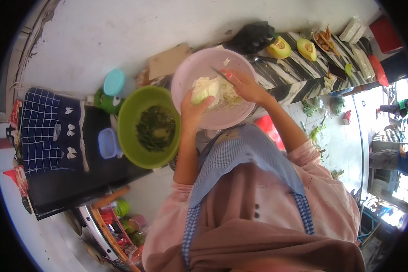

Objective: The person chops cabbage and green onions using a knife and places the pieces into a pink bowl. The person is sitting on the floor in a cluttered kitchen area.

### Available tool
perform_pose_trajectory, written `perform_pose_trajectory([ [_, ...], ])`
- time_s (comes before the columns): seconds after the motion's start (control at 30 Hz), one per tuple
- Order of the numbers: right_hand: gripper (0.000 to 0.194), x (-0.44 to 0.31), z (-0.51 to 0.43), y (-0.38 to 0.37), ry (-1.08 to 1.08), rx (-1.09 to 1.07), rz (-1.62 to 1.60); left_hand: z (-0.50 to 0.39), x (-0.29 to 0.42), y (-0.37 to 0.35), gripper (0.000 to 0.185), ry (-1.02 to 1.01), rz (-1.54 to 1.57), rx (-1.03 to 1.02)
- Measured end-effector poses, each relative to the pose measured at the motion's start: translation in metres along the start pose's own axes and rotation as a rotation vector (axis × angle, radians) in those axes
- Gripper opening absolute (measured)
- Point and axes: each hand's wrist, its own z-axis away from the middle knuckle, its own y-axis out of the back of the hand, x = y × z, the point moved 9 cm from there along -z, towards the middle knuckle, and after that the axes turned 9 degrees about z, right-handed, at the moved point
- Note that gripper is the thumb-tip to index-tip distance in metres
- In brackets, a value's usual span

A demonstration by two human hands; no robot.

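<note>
My left hand (194, 110) grips a piece of pale cabbage (204, 93) over a pink plastic basin (187, 69). In my right hand (246, 85) is a knife (218, 72), its blade pointing up and left above the cabbage. Shredded cabbage (229, 97) lies in the basin below and beside my hands, and a small scrap clings near the far wall. Just left of the pink basin stands a green basin (129, 136) holding dark leafy greens (156, 127) in what looks like liquid. The knife's handle is mostly hidden by my fingers.
A striped marble counter (270, 74) runs to the right, with two cut melon halves (279, 48), a black plastic bag (250, 37) and a plate of brown food (327, 42). A blue container (109, 142) sits left of the green basin. Leafy vegetables (314, 134) lie on the floor; people are far right.
</note>
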Motion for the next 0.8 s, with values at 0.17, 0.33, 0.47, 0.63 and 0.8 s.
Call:
perform_pose_trajectory([
  [0.17,0.04,-0.031,0.009,-0.01,0.322,0.15,0.13,0.002,-0.014,-0.003,0.044,0.133,0.104,-0.009],
  [0.33,0.043,-0.015,0.0,-0.02,0.114,0.094,0.175,-0.002,0.001,-0.003,0.041,-0.105,-0.096,-0.013],
  [0.47,0.043,-0.02,-0.005,-0.019,0.146,0.151,0.2,0.001,0.005,0.002,0.042,-0.135,-0.215,0.033],
  [0.63,0.042,-0.026,-0.012,-0.025,0.255,0.077,0.24,0.004,0.019,0.003,0.045,-0.213,-0.4,0.002],
  [0.8,0.042,-0.025,-0.013,-0.024,0.223,0.026,0.108,0.001,-0.007,0.003,0.043,0.084,-0.112,-0.063],
])
